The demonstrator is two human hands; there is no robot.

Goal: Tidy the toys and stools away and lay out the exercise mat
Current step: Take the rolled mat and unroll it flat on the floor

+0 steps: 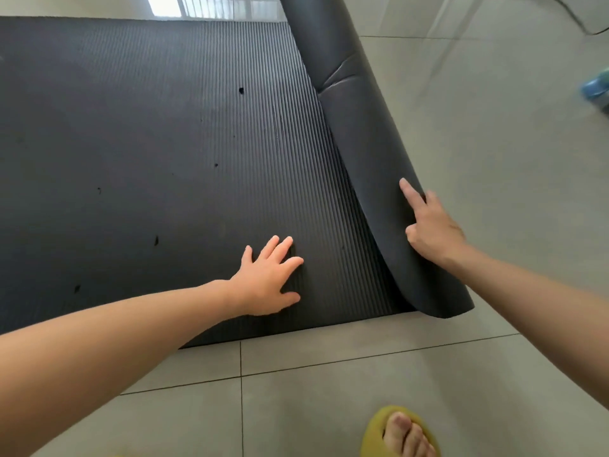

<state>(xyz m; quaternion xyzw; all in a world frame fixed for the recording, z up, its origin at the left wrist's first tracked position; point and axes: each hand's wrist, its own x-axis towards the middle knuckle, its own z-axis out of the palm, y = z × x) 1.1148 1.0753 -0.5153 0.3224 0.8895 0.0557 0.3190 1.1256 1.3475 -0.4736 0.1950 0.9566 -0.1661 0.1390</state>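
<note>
The dark ribbed exercise mat lies mostly flat on the tiled floor, its right end curled up in a roll, where the right hand presses with index finger extended, gripping nothing, while the left hand rests splayed flat on the mat just beside that roll.

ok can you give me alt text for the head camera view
A dark ribbed exercise mat lies mostly unrolled on a tiled floor; the left hand presses flat on it while the right hand pushes the remaining roll. A foot in a yellow slipper shows below.
</note>
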